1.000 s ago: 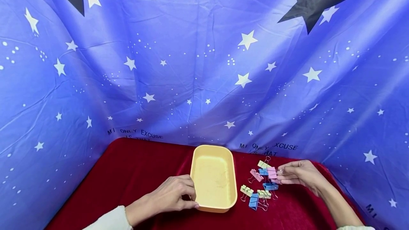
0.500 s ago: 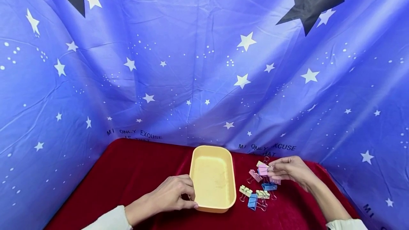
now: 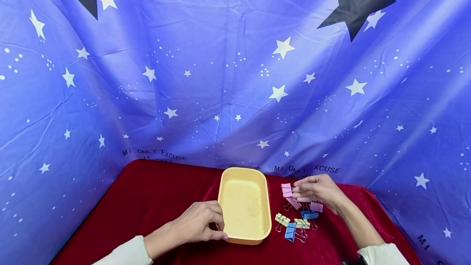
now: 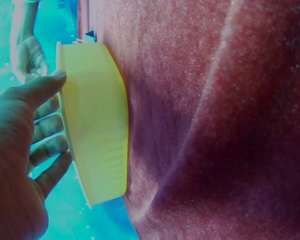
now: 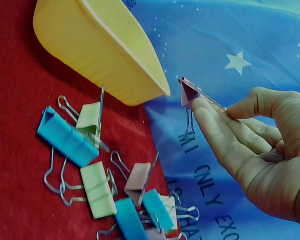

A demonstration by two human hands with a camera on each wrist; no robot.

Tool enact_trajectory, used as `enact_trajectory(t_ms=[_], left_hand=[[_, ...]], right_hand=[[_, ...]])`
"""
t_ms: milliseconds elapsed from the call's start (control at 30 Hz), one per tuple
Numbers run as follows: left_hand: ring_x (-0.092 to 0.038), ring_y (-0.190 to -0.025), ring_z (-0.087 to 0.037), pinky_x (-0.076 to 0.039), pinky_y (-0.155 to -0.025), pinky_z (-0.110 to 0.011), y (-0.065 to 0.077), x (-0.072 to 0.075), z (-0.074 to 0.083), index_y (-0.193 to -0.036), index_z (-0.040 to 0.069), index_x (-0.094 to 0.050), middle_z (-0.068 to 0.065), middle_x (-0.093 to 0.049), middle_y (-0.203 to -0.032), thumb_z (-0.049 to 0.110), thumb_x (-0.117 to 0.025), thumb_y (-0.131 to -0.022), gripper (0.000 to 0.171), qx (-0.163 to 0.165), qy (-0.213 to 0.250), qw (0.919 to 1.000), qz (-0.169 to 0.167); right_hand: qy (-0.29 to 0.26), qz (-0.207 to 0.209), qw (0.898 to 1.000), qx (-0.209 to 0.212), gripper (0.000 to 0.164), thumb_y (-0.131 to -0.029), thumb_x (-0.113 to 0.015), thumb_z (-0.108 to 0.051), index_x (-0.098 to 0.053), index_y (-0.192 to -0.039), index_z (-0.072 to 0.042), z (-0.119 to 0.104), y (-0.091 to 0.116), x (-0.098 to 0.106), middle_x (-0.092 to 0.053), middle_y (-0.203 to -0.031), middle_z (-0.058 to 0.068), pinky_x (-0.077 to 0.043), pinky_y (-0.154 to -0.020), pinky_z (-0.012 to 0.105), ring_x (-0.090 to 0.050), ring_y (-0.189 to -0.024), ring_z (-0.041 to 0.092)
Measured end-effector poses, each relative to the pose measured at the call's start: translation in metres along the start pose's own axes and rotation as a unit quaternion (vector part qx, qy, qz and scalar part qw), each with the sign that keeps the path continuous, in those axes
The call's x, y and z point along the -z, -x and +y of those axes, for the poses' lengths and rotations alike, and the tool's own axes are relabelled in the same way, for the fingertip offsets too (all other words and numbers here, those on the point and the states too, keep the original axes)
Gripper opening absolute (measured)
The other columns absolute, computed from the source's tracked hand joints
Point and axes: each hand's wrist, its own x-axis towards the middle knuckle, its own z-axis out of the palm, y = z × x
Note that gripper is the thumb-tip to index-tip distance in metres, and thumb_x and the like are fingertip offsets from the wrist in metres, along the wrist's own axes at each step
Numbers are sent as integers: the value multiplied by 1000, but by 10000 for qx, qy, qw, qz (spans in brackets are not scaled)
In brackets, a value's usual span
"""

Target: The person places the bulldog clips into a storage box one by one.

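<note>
Pinched by one wire handle, a pink binder clip (image 3: 286,190) hangs from the thumb and fingers of my right hand (image 3: 320,191). In the right wrist view this clip (image 5: 189,93) is up off the cloth, its other handle dangling. My left hand (image 3: 200,222) holds the yellow rectangular container (image 3: 244,241) at its near left corner. The left wrist view puts the thumb on the rim (image 4: 63,107) and the fingers along it. Below the right hand lie loose binder clips, among them a blue clip (image 3: 290,231), a light yellow clip (image 3: 282,220) and another pink clip (image 3: 293,203).
Dark red velvet cloth (image 3: 147,195) covers the table. A blue star-printed curtain (image 3: 206,93) rises right behind its far edge and along both sides. The clip pile lies just right of the container, with handles sticking out.
The right hand has carried the pink clip leftward and up from the pile, nearer to the container. The left hand and the container have stayed in place.
</note>
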Motion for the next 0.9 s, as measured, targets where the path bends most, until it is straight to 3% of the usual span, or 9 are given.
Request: enact_trajectory(t_ms=[433, 900], left_hand=[[-60, -83, 5, -47, -77, -5, 0, 3, 0, -76, 30, -79, 21, -69, -80, 41, -98, -86, 24, 20, 64, 10000, 22], [-62, -85, 6, -48, -77, -6, -2, 2, 1, -78, 30, -80, 21, -70, -82, 42, -97, -87, 23, 16, 43, 10000, -52]], right_hand=[[-40, -80, 9999, 56, 43, -107, -62, 0, -58, -137, 30, -12, -21, -36, -81, -114, 34, -69, -91, 43, -87, -98, 25], [-77, -130, 9998, 112, 45, -103, -63, 3, -57, -138, 31, -16, -32, -61, -81, -113, 36, -70, -87, 42, -87, -92, 28]])
